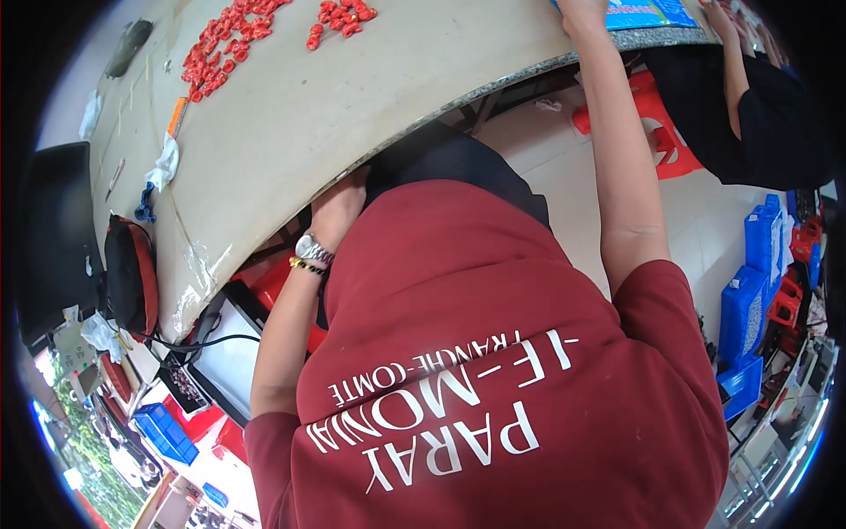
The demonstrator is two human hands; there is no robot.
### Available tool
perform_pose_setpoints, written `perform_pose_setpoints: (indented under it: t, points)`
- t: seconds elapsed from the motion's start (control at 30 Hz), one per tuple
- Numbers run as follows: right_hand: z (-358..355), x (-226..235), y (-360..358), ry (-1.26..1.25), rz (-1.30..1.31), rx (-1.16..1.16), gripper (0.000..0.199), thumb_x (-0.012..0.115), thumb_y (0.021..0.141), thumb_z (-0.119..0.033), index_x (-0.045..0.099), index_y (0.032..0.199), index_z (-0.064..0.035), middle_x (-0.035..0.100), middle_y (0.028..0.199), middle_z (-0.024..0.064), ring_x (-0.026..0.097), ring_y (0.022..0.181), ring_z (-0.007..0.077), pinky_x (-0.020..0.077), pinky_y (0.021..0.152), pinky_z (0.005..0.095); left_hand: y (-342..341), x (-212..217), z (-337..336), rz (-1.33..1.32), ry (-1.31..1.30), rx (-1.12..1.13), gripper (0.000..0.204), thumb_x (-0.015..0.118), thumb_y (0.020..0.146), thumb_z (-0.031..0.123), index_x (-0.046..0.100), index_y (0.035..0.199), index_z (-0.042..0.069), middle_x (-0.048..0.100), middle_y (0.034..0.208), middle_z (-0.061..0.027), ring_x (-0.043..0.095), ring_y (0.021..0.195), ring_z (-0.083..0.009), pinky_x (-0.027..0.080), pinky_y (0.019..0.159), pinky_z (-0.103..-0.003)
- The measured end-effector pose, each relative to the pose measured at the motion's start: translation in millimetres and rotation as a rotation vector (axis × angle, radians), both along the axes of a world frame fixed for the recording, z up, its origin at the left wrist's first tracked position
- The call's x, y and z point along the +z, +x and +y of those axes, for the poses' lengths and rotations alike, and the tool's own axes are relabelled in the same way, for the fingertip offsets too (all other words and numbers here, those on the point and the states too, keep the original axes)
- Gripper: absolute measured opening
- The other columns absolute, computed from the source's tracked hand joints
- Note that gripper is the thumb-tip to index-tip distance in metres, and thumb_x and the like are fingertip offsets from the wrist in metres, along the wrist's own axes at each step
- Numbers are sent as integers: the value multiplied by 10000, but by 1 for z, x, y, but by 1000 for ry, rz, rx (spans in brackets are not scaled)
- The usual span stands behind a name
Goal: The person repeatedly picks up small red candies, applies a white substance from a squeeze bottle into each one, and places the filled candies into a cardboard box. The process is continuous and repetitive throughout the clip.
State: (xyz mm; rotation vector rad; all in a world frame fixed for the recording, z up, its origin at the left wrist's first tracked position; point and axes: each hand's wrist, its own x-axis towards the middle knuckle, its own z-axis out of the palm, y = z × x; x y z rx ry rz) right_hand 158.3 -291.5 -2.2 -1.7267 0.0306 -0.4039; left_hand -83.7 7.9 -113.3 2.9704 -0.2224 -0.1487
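I look down my own dark red shirt (493, 353) toward a beige table (291, 115). My left hand (337, 207), with a silver watch and a beaded bracelet on the wrist, sits at the table's near edge; its fingers are hidden under the rim. My right arm stretches up across the table. My right hand (582, 12) rests beside a blue printed packet (648, 12) and is cut off by the picture's top edge. Piles of small red parts (225, 44) lie far out on the table, away from both hands.
Another person in black (749, 106) sits at the top right by a red plastic stool (656, 119). Blue crates (749, 300) stand at the right. A red and black bag (132, 273), a white framed panel (231, 353) and cables are at the left.
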Motion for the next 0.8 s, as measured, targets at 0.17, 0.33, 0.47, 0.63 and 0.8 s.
perform_pose_setpoints:
  t: [0.17, 0.33, 0.47, 0.63, 0.8]
  points:
    - [-21, -24, 17, -53, -40, -68, 153, 735, 692, -27, 654, 821, -42, 632, 672, 13, 551, 558, 100, 436, 501, 266, 41, -54, -5, -531, -120, -118, 314, 523, 875, 228, 592, 1142, 77, 614, 1083, -191, 587, 971, -373, 461, 852, -481]
    - [-17, -8, 19, 8, 37, 8, 95, 721, 727, -39, 655, 795, -35, 629, 667, 10, 538, 543, 61, 401, 469, 213, 50, -52, -8, -309, -186, 16, 375, 449, 921, 308, 563, 1209, 97, 576, 1214, -155, 540, 1103, -350, 408, 947, -477]
    - [-21, -4, 21, 40, 91, -1, 86, 717, 746, -67, 660, 796, -25, 622, 656, 8, 520, 526, 49, 392, 463, 206, 49, -30, -25, -355, -257, 62, 305, 498, 902, 280, 635, 1083, 77, 642, 1045, -160, 596, 954, -359, 458, 850, -468]
    - [-23, -1, 28, 37, 131, -61, 97, 708, 761, -98, 667, 808, -23, 602, 636, 2, 518, 520, 54, 392, 460, 211, 44, -35, -20, -292, -215, 57, 327, 509, 895, 282, 614, 1125, 74, 608, 1098, -183, 572, 1034, -336, 429, 917, -450]
    - [-31, 7, 37, 4, 63, -127, 142, 717, 762, -139, 668, 815, -17, 599, 635, 16, 547, 538, 71, 395, 457, 224, 23, -36, 3, -313, 86, -153, 462, 401, 946, 328, 424, 1363, 128, 420, 1381, -202, 425, 1264, -343, 322, 1069, -450]
